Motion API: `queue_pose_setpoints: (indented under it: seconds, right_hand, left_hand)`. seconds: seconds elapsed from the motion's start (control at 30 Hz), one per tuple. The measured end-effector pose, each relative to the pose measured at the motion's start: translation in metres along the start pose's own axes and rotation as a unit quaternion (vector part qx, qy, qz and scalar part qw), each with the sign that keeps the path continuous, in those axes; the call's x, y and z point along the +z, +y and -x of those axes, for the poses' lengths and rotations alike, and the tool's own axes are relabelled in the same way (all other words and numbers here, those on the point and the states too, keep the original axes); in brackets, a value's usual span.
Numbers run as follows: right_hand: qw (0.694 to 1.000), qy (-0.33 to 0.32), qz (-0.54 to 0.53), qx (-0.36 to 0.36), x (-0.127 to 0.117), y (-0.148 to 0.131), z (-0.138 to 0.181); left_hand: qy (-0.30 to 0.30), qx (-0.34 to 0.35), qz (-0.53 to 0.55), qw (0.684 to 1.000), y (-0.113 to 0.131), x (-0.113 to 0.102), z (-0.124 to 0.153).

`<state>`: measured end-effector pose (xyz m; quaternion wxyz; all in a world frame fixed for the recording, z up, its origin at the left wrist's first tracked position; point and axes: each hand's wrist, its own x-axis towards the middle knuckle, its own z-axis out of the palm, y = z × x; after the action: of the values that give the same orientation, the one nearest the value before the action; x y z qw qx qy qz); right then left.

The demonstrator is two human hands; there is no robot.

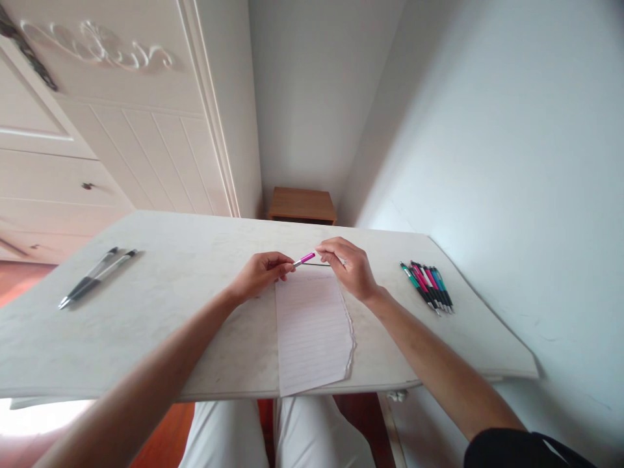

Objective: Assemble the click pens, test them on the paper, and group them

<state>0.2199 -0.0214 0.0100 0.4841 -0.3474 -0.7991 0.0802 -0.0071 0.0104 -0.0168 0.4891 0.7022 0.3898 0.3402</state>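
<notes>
My left hand (267, 272) pinches a pink pen barrel (306, 258) with a silvery lower part, held slanting up to the right above the paper's top edge. Close to the barrel's pink end is my right hand (347, 263). Its thumb and fingers are drawn together, and whatever they hold is too small to make out. Below both hands lies a sheet of lined paper (312, 331) with a ragged right edge. A thin dark stick (316, 264), perhaps an ink refill, shows along the top of the sheet, partly hidden by my hands.
Several coloured pens (429, 286) lie side by side at the right of the white table (205, 351). Two pens with black grips (100, 276) rest at the left. A pale cabinet (146, 117) stands beyond the left side, and a wall (526, 195) borders the right.
</notes>
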Motion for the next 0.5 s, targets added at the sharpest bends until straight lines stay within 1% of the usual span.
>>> queue_pose_setpoints:
  seconds: [0.2,0.37,0.5]
  right_hand:
    - [1.0,-0.008,0.008,-0.004,-0.0003,0.0019,0.001]
    - [0.999,-0.028,0.034,0.009,-0.0025,0.004,0.002]
    - [0.998,-0.043,0.047,-0.005,-0.0025,0.0049,0.0022]
  left_hand:
    - [-0.001,0.004,-0.003,1.0,0.0,-0.0001,-0.0006]
    - [0.003,0.002,-0.002,1.0,-0.0005,-0.0001,-0.0011]
    - [0.002,0.0,-0.003,1.0,-0.001,0.0,-0.0013]
